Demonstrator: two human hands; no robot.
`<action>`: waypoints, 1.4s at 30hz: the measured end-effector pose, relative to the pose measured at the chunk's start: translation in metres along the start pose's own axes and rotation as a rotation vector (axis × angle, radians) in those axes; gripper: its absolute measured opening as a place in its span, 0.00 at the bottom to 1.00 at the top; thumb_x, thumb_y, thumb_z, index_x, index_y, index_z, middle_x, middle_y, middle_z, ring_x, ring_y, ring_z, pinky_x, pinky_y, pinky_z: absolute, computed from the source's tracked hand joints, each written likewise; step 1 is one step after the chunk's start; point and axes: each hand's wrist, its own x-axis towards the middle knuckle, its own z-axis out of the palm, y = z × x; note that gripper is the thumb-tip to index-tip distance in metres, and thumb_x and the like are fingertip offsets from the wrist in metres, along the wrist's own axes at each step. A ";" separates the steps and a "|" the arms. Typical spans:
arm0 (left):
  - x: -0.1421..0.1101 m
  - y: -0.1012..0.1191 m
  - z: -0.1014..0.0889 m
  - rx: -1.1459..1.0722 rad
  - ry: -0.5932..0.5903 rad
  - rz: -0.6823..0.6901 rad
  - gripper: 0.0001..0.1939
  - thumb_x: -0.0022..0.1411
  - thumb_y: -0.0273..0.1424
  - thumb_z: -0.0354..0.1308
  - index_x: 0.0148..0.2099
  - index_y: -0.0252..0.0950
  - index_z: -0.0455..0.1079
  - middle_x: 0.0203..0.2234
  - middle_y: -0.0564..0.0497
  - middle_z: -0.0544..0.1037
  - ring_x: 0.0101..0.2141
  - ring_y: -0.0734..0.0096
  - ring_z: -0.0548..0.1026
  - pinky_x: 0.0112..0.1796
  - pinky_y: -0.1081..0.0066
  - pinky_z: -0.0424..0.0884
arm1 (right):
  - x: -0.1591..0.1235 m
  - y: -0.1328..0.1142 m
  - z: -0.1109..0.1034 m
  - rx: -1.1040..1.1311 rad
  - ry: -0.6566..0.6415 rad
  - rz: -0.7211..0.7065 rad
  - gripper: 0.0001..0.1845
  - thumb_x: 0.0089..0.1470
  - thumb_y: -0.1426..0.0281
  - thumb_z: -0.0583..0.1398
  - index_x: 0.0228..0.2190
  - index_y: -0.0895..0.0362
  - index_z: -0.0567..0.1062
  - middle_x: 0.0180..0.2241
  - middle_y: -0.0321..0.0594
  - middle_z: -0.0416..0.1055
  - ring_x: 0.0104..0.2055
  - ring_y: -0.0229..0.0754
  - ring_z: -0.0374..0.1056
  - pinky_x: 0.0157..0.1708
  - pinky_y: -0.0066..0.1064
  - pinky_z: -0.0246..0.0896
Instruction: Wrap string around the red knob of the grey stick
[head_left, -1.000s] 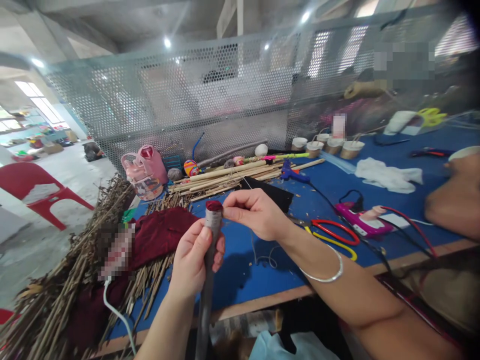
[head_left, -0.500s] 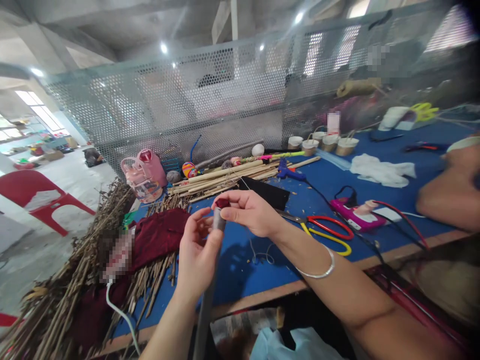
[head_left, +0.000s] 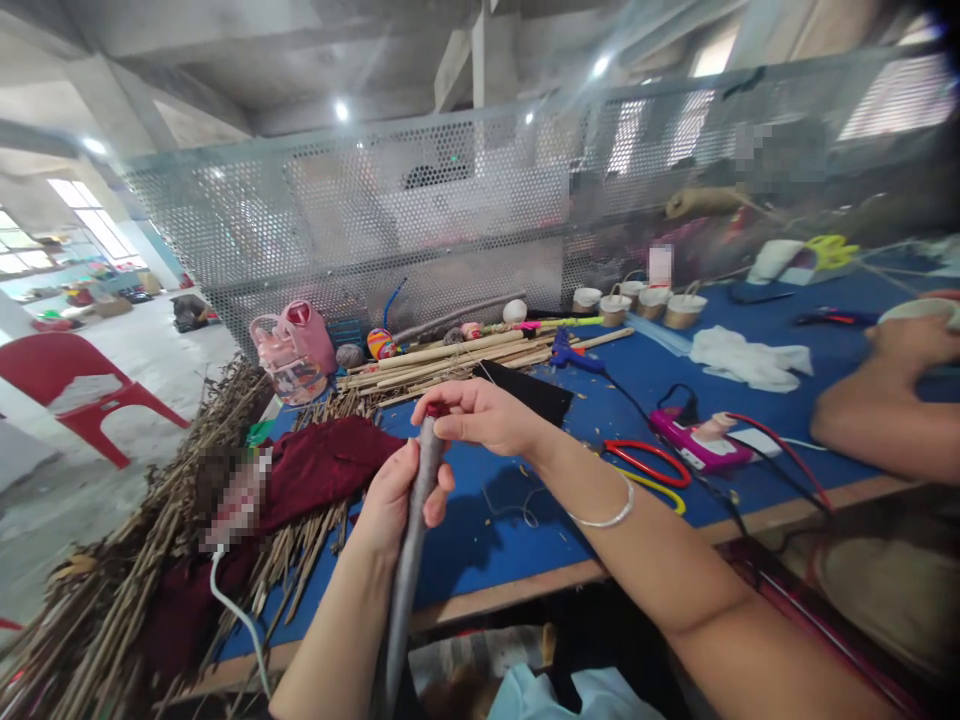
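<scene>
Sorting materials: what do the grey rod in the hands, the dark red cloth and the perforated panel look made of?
Grey rod: matte, perhaps wrapped in fabric or tape, as no sharp highlights show; core hidden.
Dark red cloth: soft, matte textile, by its folds; fibre unclear.
Perforated panel: probably metal, by its grey sheen and regular holes.
</scene>
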 end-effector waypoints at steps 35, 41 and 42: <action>0.014 -0.018 -0.018 -0.220 0.038 -0.127 0.16 0.55 0.44 0.61 0.36 0.37 0.65 0.18 0.58 0.70 0.09 0.87 0.56 0.10 0.83 0.53 | -0.007 0.045 -0.014 0.075 0.223 0.035 0.16 0.49 0.61 0.64 0.33 0.60 0.67 0.14 0.22 0.55 0.14 0.25 0.43 0.14 0.22 0.34; 0.013 -0.024 -0.015 0.007 0.187 -0.115 0.21 0.58 0.49 0.55 0.39 0.35 0.69 0.19 0.54 0.73 0.13 0.82 0.64 0.15 0.81 0.61 | -0.006 0.050 -0.014 0.173 0.126 0.053 0.19 0.48 0.61 0.64 0.36 0.63 0.69 0.20 0.29 0.66 0.14 0.25 0.49 0.14 0.22 0.41; 0.012 -0.024 -0.014 0.135 0.282 -0.024 0.21 0.57 0.48 0.57 0.40 0.35 0.68 0.22 0.53 0.74 0.17 0.80 0.68 0.18 0.80 0.65 | -0.006 0.051 -0.013 0.169 0.166 0.043 0.17 0.47 0.62 0.65 0.33 0.62 0.69 0.20 0.29 0.66 0.15 0.25 0.51 0.15 0.21 0.44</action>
